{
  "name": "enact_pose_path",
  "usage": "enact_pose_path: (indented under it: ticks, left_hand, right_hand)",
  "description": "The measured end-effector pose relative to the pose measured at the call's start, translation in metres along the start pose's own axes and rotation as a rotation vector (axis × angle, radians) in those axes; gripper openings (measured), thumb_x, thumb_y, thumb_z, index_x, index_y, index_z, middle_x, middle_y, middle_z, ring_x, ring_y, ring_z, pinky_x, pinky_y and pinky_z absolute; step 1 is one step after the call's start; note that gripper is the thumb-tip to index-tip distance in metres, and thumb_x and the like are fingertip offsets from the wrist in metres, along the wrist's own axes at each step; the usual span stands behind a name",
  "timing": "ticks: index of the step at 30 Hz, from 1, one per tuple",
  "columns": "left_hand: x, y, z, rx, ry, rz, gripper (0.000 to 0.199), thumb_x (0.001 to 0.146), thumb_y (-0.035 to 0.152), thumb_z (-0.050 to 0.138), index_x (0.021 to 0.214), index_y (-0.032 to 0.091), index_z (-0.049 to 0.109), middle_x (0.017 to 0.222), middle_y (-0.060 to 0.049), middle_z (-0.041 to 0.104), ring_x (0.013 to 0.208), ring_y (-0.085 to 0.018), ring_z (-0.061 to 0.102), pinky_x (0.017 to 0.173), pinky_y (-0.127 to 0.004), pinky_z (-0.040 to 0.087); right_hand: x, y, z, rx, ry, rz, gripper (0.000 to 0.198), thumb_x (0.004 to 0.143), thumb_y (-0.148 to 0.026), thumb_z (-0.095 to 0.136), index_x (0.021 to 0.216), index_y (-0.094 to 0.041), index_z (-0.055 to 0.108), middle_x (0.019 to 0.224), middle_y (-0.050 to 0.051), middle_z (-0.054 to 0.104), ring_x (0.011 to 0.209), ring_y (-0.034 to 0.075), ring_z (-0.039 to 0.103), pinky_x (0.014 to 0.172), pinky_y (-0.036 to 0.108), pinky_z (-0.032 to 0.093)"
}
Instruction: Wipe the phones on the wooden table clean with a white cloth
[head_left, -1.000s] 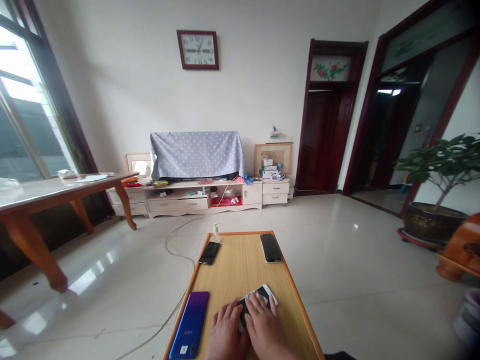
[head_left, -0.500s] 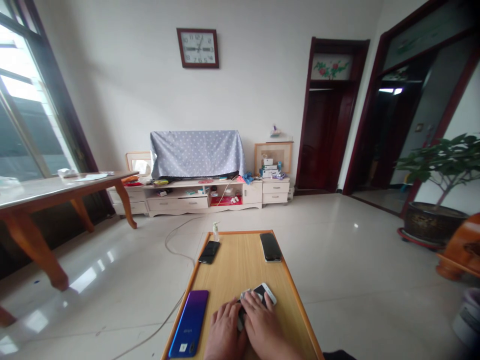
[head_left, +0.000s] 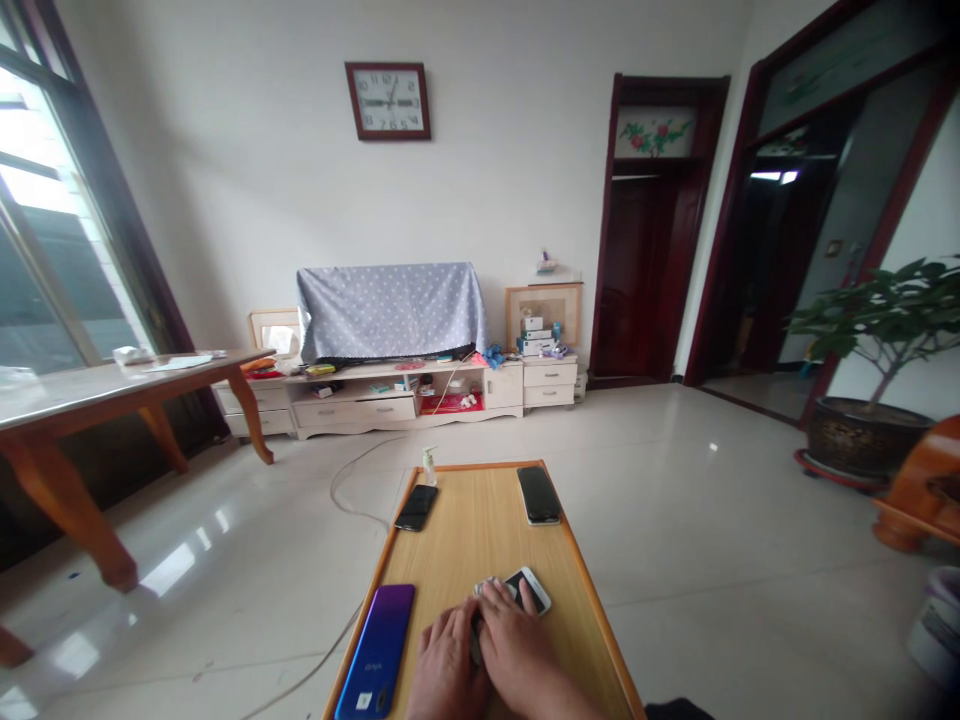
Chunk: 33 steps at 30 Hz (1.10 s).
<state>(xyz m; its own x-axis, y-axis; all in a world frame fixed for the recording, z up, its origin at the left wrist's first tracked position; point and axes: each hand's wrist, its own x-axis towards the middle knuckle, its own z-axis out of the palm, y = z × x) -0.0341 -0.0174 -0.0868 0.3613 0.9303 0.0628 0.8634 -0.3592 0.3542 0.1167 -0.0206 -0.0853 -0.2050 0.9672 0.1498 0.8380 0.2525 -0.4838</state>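
On the small wooden table, a white phone (head_left: 537, 588) lies slanted, dark screen up, its lower part covered by my hands. My right hand (head_left: 511, 632) rests over it, with the fingers close together and the thumb side near the screen. A pale, crumpled-looking piece (head_left: 487, 584) shows at those fingertips; its kind is unclear. Beside it, my left hand (head_left: 448, 650) lies with bent fingers at the phone's near end, touching the right hand. What is under both palms is hidden.
A blue-purple phone (head_left: 379, 650) lies face down at the left edge of the wooden table (head_left: 472, 520). Farther off are a black phone (head_left: 417, 508), another dark-screened phone (head_left: 538, 495) and a clear pump bottle (head_left: 430, 468). A cable (head_left: 337, 490) runs across the floor.
My right hand has shifted slightly left, closer against the left one. The camera view has moved a little; the phones stay in place on the table.
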Motion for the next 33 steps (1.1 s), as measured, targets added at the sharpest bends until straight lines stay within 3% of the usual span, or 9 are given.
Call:
enact_pose_path:
  ticks: [10,20,28,33]
  left_hand:
    - [0.004,-0.004,0.003,-0.001,-0.019,0.0,0.06,0.082,0.039,0.053,0.14,0.023,0.053,0.15,-0.006,0.052,0.138,-0.024,0.043,0.114,-0.039,0.031]
    - [0.003,-0.001,0.0,-0.019,0.015,0.044,0.056,0.086,0.04,0.053,0.141,0.029,0.052,0.15,-0.004,0.052,0.137,-0.025,0.045,0.113,-0.042,0.033]
    - [0.005,0.002,-0.004,0.023,-0.039,0.002,0.058,0.087,0.043,0.051,0.141,0.023,0.054,0.152,-0.006,0.05,0.141,-0.027,0.042,0.116,-0.043,0.031]
    - [0.006,-0.002,-0.002,0.011,-0.036,0.023,0.059,0.087,0.046,0.052,0.142,0.024,0.054,0.152,-0.006,0.049,0.141,-0.027,0.042,0.115,-0.043,0.032]
  right_hand:
    - [-0.034,0.014,0.001,-0.02,-0.029,0.031,0.05,0.1,-0.034,0.038,0.149,-0.036,0.043,0.154,-0.003,0.043,0.145,0.025,0.036,0.123,0.054,0.01]
    - [0.002,0.008,-0.007,-0.032,0.047,0.061,0.047,0.102,-0.033,0.032,0.145,-0.029,0.05,0.151,0.003,0.048,0.144,0.021,0.037,0.124,0.05,0.005]
    - [-0.032,0.017,-0.006,0.026,-0.006,0.078,0.048,0.102,-0.035,0.035,0.149,-0.032,0.045,0.156,0.0,0.041,0.146,0.024,0.033,0.124,0.054,0.004]
    - [-0.025,0.019,-0.007,0.0,0.035,0.079,0.047,0.103,-0.035,0.032,0.147,-0.033,0.048,0.152,0.0,0.046,0.145,0.023,0.036,0.124,0.053,0.006]
